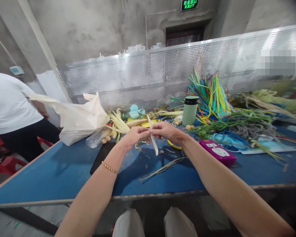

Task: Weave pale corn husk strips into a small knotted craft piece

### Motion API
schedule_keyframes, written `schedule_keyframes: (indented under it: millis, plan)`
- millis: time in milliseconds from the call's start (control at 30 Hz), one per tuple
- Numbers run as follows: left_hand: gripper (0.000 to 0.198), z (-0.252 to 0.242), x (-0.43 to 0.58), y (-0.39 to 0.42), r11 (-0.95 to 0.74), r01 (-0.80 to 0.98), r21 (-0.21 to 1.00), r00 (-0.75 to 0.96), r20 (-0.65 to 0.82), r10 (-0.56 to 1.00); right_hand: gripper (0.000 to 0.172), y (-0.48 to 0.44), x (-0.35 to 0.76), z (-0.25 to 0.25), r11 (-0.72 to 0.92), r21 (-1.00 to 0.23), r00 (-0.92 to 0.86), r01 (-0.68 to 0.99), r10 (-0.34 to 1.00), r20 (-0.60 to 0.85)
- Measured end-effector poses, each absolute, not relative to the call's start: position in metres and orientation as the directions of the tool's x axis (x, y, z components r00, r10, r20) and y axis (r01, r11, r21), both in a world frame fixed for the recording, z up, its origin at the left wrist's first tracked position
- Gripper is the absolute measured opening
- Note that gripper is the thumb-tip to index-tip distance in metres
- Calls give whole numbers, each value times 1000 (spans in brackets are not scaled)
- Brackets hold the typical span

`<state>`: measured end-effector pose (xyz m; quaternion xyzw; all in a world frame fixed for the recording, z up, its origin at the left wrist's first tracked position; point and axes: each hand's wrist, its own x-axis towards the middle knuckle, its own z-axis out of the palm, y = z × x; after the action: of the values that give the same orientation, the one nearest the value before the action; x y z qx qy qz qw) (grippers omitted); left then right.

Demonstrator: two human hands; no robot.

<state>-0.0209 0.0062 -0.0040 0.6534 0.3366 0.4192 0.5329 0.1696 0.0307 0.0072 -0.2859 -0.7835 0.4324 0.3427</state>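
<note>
Over the middle of the blue table, my left hand (134, 136) and my right hand (169, 131) meet with fingers pinched together. Between them is a pale strip that looks like corn husk (155, 146), one end pointing up and the other hanging down toward the tabletop. Both hands grip it near its middle; the fingertips partly hide it. Below, a few thin dry stalks (160, 169) lie on the table among small scraps. Part of a yellow ring (174, 144) shows by my right wrist. Pale husk pieces (119, 121) are heaped behind my left hand.
A white plastic bag (81, 118), clear bottle (95, 138) and dark flat tablet-like thing (102, 158) are left. Rightward are a green tumbler (190, 110), colourful strips (214, 95), green stems (227, 121) and a purple case (217, 152). A person in white (12, 102) stands far left.
</note>
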Motion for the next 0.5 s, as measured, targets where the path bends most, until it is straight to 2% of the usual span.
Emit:
schedule_keyframes:
  millis: [133,300,500]
  plan:
    - [29,-11,-23,13,-151,-1,989,338,143,930,32,32,166,5,501,-844,-525,192,779,342]
    - [21,-11,-20,14,-235,39,971,241,219,945,38,41,161,0,589,-744,-396,316,794,461]
    - [19,-7,-18,10,-251,106,962,227,222,948,27,44,161,0,598,-720,-389,352,793,469]
